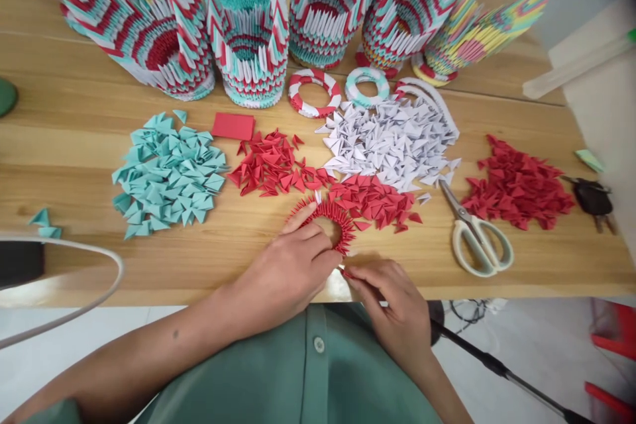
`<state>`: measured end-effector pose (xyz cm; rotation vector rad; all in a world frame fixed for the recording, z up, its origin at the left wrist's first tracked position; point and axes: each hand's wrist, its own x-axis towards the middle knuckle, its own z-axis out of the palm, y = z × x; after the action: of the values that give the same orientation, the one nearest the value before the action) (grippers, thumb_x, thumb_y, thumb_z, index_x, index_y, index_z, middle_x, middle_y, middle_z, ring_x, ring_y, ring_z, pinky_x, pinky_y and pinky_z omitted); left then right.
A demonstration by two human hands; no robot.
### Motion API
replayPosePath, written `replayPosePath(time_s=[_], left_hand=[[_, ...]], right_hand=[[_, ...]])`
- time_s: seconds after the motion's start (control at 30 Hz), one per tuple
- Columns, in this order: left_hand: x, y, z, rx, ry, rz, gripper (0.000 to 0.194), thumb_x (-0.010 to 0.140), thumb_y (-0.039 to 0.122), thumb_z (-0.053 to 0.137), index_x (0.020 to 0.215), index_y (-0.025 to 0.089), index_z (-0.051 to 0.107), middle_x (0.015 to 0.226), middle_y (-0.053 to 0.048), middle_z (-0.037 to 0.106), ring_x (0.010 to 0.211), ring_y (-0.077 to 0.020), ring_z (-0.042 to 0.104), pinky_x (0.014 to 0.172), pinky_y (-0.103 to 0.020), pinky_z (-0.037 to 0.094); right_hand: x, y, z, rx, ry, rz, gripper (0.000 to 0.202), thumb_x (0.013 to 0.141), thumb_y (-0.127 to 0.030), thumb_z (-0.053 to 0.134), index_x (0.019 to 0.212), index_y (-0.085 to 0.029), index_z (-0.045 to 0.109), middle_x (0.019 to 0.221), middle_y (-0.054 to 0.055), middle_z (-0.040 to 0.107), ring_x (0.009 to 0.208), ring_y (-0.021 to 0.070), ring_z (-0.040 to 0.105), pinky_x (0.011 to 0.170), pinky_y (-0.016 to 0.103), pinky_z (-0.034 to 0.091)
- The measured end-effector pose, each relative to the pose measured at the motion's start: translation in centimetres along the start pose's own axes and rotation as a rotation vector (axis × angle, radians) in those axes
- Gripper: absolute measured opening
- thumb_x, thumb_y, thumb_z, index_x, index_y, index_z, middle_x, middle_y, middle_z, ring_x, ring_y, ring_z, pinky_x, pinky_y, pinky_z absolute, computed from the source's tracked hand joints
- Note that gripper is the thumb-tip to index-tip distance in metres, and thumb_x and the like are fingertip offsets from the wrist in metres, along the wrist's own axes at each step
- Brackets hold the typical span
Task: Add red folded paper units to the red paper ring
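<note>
Ring [344, 225] sits on the worktop [163, 271], left of the scissors [472, 228], gripped by the half-curled left hand [285, 271]; the right hand [395, 301], nearly closed, pinches a red piece [346, 273]. Joining them would likely need careful alignment.

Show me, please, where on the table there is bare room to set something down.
The widest bare patch seems to be left of the teal pile; another lies in front of the rightmost red pile, beside the scissors. It is crowded along the paper vessels and around the white pile and red ring.
</note>
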<state>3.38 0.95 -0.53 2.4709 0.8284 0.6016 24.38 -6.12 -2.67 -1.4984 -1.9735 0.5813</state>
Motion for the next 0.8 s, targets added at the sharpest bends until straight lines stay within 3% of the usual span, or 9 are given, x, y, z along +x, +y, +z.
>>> replayPosePath(time_s=[0.5, 0.67, 0.8], left_hand=[[0.11, -0.75, 0.29, -0.247, 0.098, -0.063, 0.016, 0.097, 0.016, 0.052, 0.09, 0.016, 0.066, 0.083, -0.003, 0.067, 0.083, -0.0157, 0.059, 0.104, -0.042, 0.043], [0.07, -0.82, 0.34, -0.283, 0.121, -0.064, 0.014, 0.097, 0.018, 0.053, 0.094, 0.017, 0.067, 0.083, -0.002, 0.068, 0.083, -0.0153, 0.06, 0.114, -0.046, 0.034], [0.05, -0.8, 0.31, -0.288, 0.132, -0.07, 0.016, 0.097, 0.019, 0.054, 0.092, 0.016, 0.068, 0.082, -0.002, 0.067, 0.082, -0.0152, 0.059, 0.113, -0.043, 0.037]], right_hand=[[-0.05, -0.22, -0.16, 0.03, 0.033, 0.103, 0.01, 0.091, -0.016, 0.064, 0.094, -0.026, 0.064, 0.084, 0.0, 0.07, 0.077, 0.0169, 0.066, 0.07, 0.031, 0.051], [-0.21, -0.24, -0.2, 0.058, 0.06, 0.145, 0.013, 0.089, -0.015, 0.066, 0.095, -0.026, 0.064, 0.086, 0.0, 0.07, 0.079, 0.0171, 0.067, 0.07, 0.03, 0.051], [-0.31, -0.23, -0.24, 0.061, 0.056, 0.159, 0.014, 0.089, -0.015, 0.066, 0.097, -0.026, 0.065, 0.087, -0.001, 0.07, 0.081, 0.0161, 0.066, 0.07, 0.028, 0.052]])
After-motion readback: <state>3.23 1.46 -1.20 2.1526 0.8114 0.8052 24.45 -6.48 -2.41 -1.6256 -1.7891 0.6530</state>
